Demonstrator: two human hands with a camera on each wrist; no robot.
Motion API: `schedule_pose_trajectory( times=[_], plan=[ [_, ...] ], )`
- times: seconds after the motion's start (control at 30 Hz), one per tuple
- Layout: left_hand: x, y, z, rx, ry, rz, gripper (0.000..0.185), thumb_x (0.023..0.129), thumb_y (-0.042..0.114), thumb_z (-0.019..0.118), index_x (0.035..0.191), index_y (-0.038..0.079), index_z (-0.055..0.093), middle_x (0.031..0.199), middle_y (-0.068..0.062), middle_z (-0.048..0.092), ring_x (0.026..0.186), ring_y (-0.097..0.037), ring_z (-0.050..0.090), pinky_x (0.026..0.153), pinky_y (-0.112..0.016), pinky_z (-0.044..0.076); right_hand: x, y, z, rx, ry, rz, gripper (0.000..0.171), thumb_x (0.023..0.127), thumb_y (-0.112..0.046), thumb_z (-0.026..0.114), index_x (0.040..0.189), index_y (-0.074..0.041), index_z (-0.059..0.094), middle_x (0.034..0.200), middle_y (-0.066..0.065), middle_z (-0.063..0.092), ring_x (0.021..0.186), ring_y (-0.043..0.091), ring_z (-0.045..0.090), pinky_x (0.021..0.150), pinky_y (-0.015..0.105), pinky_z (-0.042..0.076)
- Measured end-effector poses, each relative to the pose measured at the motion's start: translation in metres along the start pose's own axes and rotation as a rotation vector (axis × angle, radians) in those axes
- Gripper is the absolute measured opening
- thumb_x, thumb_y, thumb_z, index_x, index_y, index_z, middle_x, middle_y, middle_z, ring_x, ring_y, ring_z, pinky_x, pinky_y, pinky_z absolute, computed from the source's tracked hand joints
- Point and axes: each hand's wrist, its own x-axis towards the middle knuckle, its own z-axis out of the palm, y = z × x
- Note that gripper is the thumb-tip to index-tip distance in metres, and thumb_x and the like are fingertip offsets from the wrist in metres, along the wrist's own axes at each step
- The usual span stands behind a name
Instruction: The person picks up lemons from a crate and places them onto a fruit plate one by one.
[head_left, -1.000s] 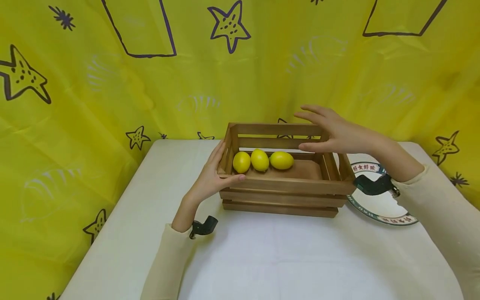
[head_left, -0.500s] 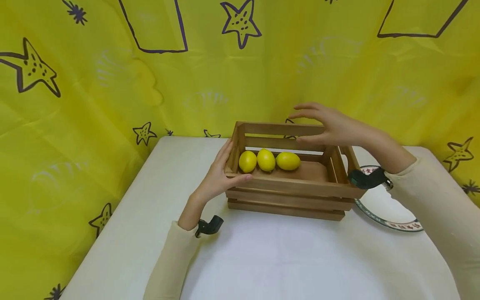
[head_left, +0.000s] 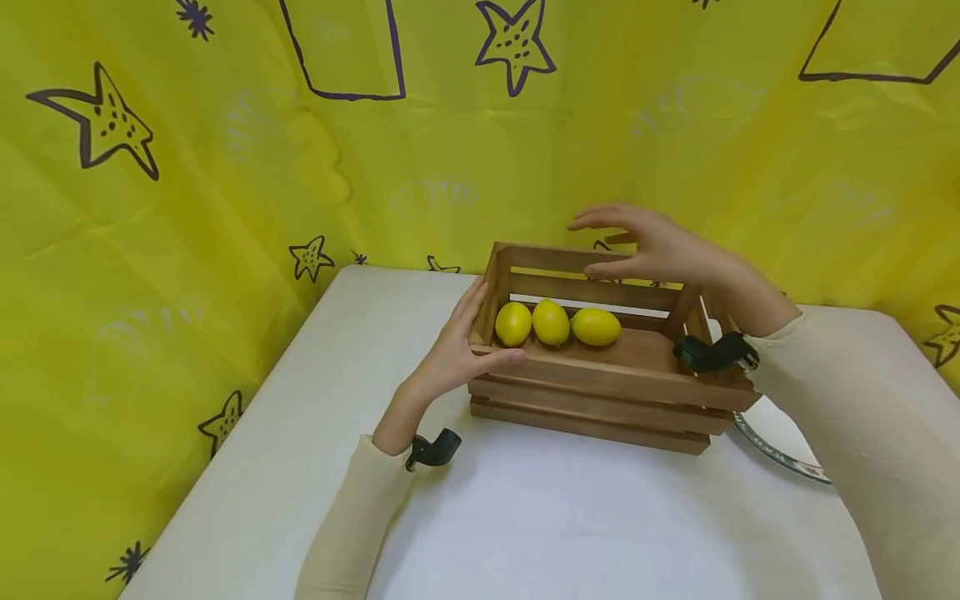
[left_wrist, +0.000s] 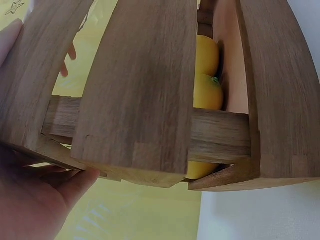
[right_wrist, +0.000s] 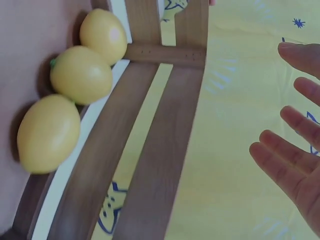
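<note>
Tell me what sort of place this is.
Probably a makeshift indoor recording booth: a bright yellow curtain with star drawings hangs behind a plain white table, and the person wears a black device on each wrist.

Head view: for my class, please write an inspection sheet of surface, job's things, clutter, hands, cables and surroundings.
Surface: flat white tabletop
Job's things: brown slatted wooden crate; three yellow oval lemons inside
Clutter: round white plate with green patterned rim, partly hidden
Hands: left hand grips the crate's left end; right hand hovers above the crate, holding nothing
Cables: nothing seen
Surroundings: yellow curtain with dark star drawings
</note>
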Motion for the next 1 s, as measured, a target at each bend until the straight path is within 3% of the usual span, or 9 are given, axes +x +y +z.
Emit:
schedule_pose_trajectory(
  times=[0.13, 0.3, 0.73, 1.0],
  plan=[
    [0.002, 0.000, 0.002, -0.015, -0.010, 0.006, 0.121, 0.069, 0.074, 0.068, 0.158, 0.017, 0.010, 0.164, 0.000, 0.001, 0.150, -0.029, 0.008, 0.114, -0.062, 0.017, 0.011, 0.005, 0.006, 0.040, 0.007, -0.038, 0.052, 0.088, -0.001, 0.071, 0.136, 0.001, 0.052, 0.143, 0.020, 0.046, 0.133, 0.038, 0.040, 0.103, 0.058, 0.041],
    [0.003, 0.000, 0.003, -0.014, -0.006, 0.004, 0.127, 0.062, 0.083, 0.063, 0.158, 0.019, 0.011, 0.164, 0.003, 0.001, 0.150, -0.028, 0.008, 0.114, -0.062, 0.018, 0.021, 0.011, 0.014, 0.073, -0.001, -0.071, 0.050, 0.087, 0.001, 0.070, 0.134, 0.003, 0.053, 0.140, 0.021, 0.048, 0.129, 0.038, 0.043, 0.103, 0.058, 0.041],
    [0.001, 0.000, 0.001, -0.019, -0.014, 0.005, 0.125, 0.064, 0.081, 0.064, 0.159, 0.019, 0.009, 0.164, 0.004, 0.000, 0.150, -0.027, 0.006, 0.113, -0.064, 0.016, 0.044, 0.021, 0.026, 0.209, -0.093, -0.066, 0.054, 0.087, -0.005, 0.073, 0.137, -0.002, 0.053, 0.140, 0.015, 0.051, 0.130, 0.033, 0.047, 0.103, 0.053, 0.042],
    [0.000, -0.003, -0.002, -0.036, -0.013, 0.016, 0.123, 0.065, 0.080, 0.064, 0.159, 0.021, 0.010, 0.164, 0.005, 0.000, 0.150, -0.026, 0.006, 0.113, -0.064, 0.017, 0.064, 0.026, 0.040, 0.414, -0.185, -0.134, 0.058, 0.085, -0.001, 0.074, 0.137, 0.006, 0.049, 0.142, 0.025, 0.047, 0.130, 0.039, 0.047, 0.102, 0.044, 0.045]
  ],
)
